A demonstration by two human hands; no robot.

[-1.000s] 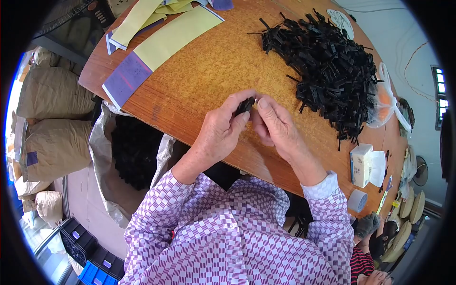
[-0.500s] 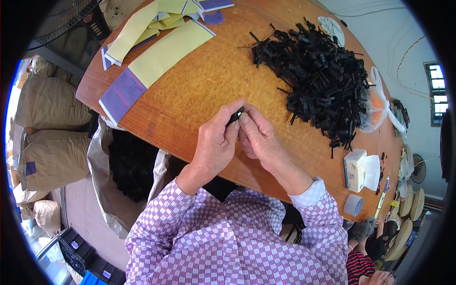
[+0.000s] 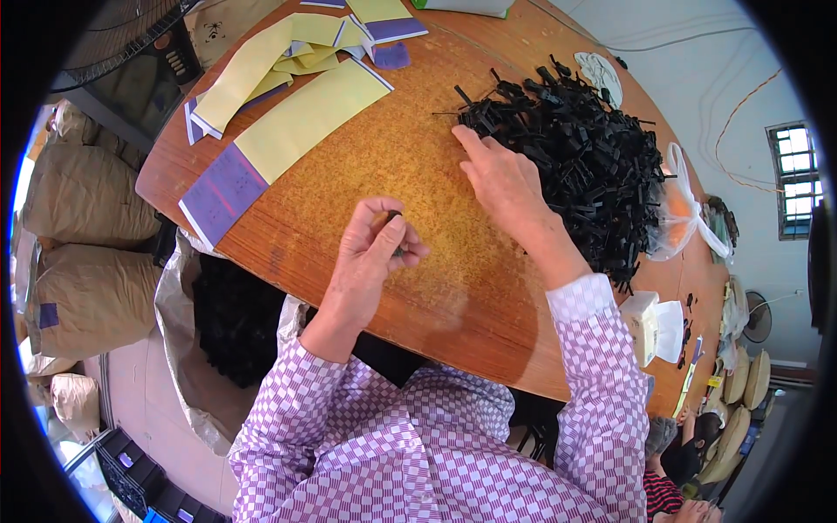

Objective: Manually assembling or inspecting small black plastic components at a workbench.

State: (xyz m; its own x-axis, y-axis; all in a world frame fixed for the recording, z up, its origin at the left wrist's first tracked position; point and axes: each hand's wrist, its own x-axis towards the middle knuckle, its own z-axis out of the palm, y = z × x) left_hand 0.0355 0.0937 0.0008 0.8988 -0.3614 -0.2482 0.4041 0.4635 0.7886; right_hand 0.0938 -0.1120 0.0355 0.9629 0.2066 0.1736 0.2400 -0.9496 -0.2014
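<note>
My left hand [image 3: 370, 253] hovers over the wooden table [image 3: 418, 174] with its fingers closed around a small black plastic piece [image 3: 394, 215], mostly hidden by the fingers. My right hand [image 3: 501, 179] reaches forward to the near edge of a big heap of black plastic pieces [image 3: 584, 148], fingertips touching the pile; whether it grips one I cannot tell. Both sleeves are purple-and-white check.
Yellow and purple paper sheets [image 3: 288, 122] lie at the table's far left. A clear plastic bag [image 3: 689, 218] and a white box [image 3: 654, 327] sit at the right. An open sack of black pieces [image 3: 231, 322] and tan sacks [image 3: 78, 227] stand left of the table.
The hands were together at the table's near edge working one black piece. Now the right hand has moved away to the heap, while the left keeps the piece.
</note>
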